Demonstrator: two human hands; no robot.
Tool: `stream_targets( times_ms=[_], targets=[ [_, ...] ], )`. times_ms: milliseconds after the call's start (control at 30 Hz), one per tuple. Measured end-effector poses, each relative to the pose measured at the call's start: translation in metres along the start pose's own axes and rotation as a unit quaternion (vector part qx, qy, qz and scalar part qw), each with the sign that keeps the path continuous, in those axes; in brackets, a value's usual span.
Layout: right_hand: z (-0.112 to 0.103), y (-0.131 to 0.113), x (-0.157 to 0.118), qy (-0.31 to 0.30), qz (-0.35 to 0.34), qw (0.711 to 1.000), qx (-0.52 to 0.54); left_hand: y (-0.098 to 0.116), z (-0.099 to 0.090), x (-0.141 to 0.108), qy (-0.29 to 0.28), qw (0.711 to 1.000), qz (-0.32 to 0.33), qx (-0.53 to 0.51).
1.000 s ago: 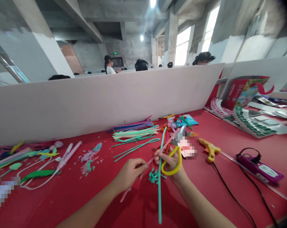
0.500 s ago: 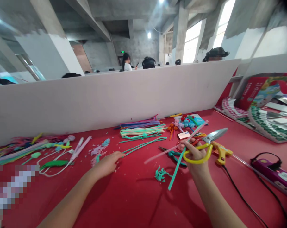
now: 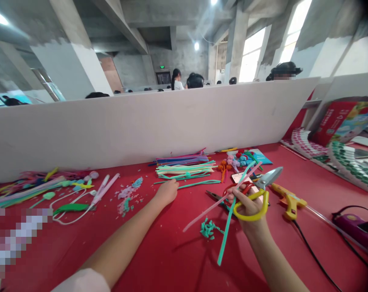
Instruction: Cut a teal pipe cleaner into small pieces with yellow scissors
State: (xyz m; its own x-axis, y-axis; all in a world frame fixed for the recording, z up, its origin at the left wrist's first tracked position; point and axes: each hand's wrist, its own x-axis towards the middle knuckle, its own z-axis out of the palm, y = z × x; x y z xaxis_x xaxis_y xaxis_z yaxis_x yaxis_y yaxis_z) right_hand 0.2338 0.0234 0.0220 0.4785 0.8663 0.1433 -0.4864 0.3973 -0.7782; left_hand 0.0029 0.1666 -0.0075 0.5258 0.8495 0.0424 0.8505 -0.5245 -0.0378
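My left hand [image 3: 168,192] is closed at the left end of a folded green pipe cleaner [image 3: 199,184], lying just in front of the bundle of pipe cleaners [image 3: 185,168]; its fingertips are partly hidden. In my right hand [image 3: 249,202] are scissors [image 3: 270,177] with yellow and red handles, blades pointing up to the right. The same hand grips a green pipe cleaner [image 3: 224,239] and a pink pipe cleaner [image 3: 202,214], which cross each other. Below them lies a small heap of green clippings [image 3: 207,229]. Pliers [image 3: 214,196] rest behind, partly covered.
A glue gun [image 3: 290,200] with a black cord lies right of my right hand, near a purple device [image 3: 354,229]. Behind are a phone [image 3: 237,177] and small pompom pieces [image 3: 241,158]. Leftward lie fluffy scraps [image 3: 127,194] and more pipe cleaners [image 3: 31,190]. A white partition [image 3: 135,125] stands behind.
My left hand has moved right and away from me, bringing the folded green pipe cleaner nearer the bundle. The scissors and strips in my right hand have shifted slightly.
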Motion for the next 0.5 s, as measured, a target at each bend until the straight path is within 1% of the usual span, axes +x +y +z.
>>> stream_targets(
  times_ms=[133, 267, 400, 467, 500],
  targets=[
    [0.0, 0.0, 0.001, 0.008, 0.002, 1.0, -0.002, 0.001, -0.004, 0.022, 0.007, 1.0, 0.018, -0.02],
    [0.0, -0.001, 0.0, 0.006, 0.007, 1.0, 0.002, 0.015, 0.001, 0.037, 0.018, 0.999, 0.026, -0.022],
    [-0.001, 0.0, -0.001, 0.021, 0.013, 1.0, -0.01, 0.032, 0.005, 0.038, 0.014, 1.0, 0.02, -0.014],
    [-0.002, 0.0, -0.001, 0.026, 0.017, 0.999, -0.016, 0.035, 0.001, 0.033, 0.016, 1.0, 0.013, -0.01],
    [-0.003, 0.001, 0.0, 0.027, 0.017, 0.999, -0.017, 0.032, -0.002, 0.029, 0.019, 1.0, 0.007, -0.009]
  ],
)
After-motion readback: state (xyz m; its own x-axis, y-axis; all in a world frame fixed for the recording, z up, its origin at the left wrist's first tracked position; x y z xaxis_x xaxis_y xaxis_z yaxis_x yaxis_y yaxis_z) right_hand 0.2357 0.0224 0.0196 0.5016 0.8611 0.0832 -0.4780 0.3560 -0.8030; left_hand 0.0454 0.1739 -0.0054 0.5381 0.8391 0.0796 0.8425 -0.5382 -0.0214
